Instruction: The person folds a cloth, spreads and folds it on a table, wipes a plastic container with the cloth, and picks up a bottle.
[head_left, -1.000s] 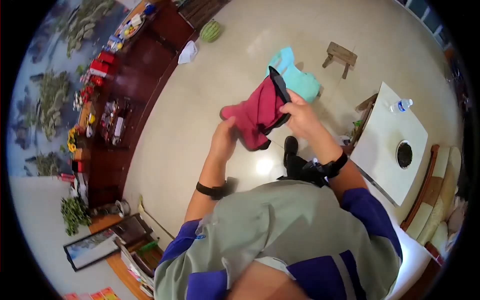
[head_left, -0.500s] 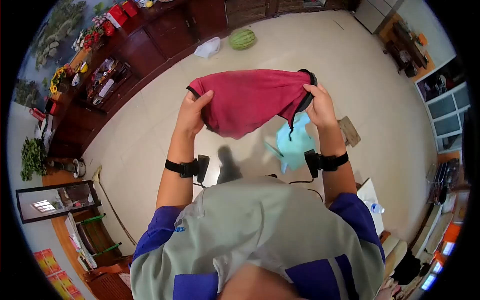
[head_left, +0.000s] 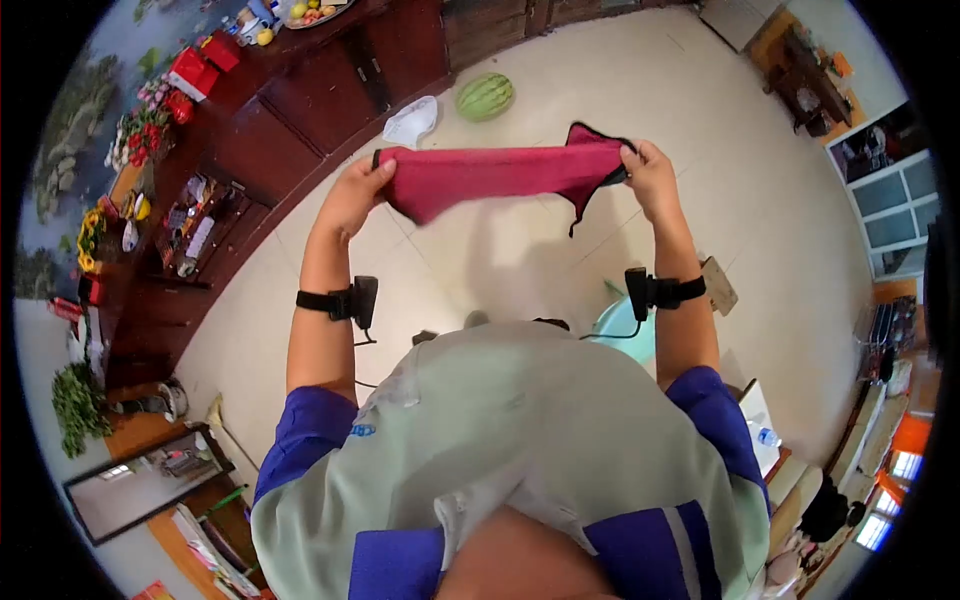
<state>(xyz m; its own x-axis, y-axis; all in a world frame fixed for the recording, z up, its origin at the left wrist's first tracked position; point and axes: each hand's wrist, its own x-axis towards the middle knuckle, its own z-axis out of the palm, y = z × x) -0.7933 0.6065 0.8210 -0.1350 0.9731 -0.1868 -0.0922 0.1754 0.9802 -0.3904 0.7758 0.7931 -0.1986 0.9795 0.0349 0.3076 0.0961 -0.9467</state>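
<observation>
A dark red cloth with black edging is stretched level in front of me, in the air above the floor. My left hand is closed on its left end, the thumb lying on top. At the other end, my right hand pinches the black-edged corner. One flap of the cloth sticks up beside my right hand, and a thin pointed tip hangs below it. Straps with small black devices are on both forearms.
A light teal object, partly hidden by my right arm, sits on the floor by a small wooden piece. Ahead lie a watermelon and a white bag, near dark red cabinets. A white board with a bottle is at right.
Both hands have moved apart, pulling the cloth from a loose, sagging spread into a narrow, taut strip. My view has shifted, and the teal object is now more covered by my body and arm.
</observation>
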